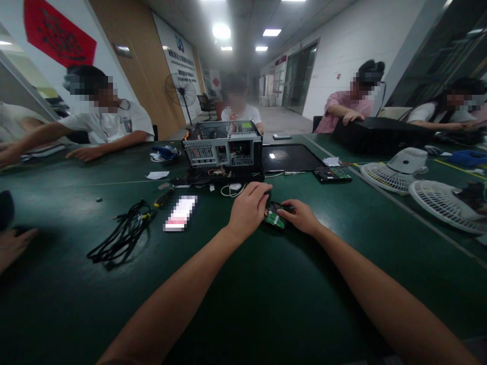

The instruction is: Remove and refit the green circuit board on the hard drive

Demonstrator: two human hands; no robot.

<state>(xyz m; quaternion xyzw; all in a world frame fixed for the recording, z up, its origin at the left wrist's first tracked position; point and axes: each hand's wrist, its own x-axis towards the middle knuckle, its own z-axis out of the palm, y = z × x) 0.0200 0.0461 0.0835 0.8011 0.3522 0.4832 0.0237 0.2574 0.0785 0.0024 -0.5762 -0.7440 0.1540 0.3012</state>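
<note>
A hard drive with a green circuit board facing up lies on the dark green table in front of me. My left hand rests curled over its left end, fingers closed on it. From the right, my right hand pinches the drive's edge. Behind the drive stands an open computer case with its inside showing.
A bundle of black cables, a screwdriver and a pixelated flat object lie to the left. A black side panel, another drive and two white fan grilles sit to the right. Several people sit around the table.
</note>
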